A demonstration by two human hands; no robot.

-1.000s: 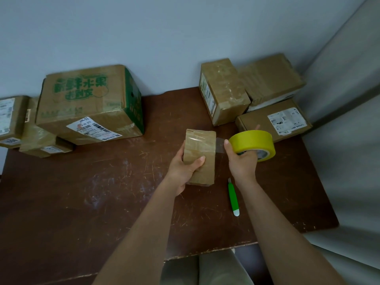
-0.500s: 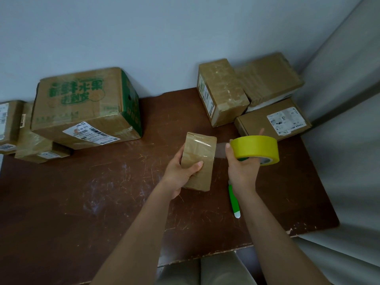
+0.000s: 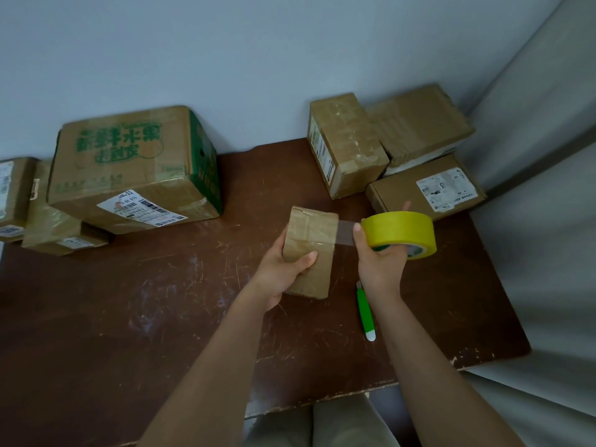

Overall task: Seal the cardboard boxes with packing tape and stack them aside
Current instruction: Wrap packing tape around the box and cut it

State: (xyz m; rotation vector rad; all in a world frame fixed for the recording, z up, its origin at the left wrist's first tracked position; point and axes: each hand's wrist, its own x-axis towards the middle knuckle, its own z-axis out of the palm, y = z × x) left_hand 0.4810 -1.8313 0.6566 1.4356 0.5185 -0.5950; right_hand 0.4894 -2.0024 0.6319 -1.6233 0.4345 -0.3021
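While left grip clasps small box | right grip holds tape roll

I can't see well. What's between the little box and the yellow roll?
A clear strip of tape stretches from the little box to the yellow roll, seen in the head view.

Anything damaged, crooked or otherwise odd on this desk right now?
Mostly wear. The brown table is heavily scratched and its front edge is chipped. The big green-printed box sits tilted on smaller boxes. Otherwise normal: left hand grips the small box, right hand holds the yellow tape roll.
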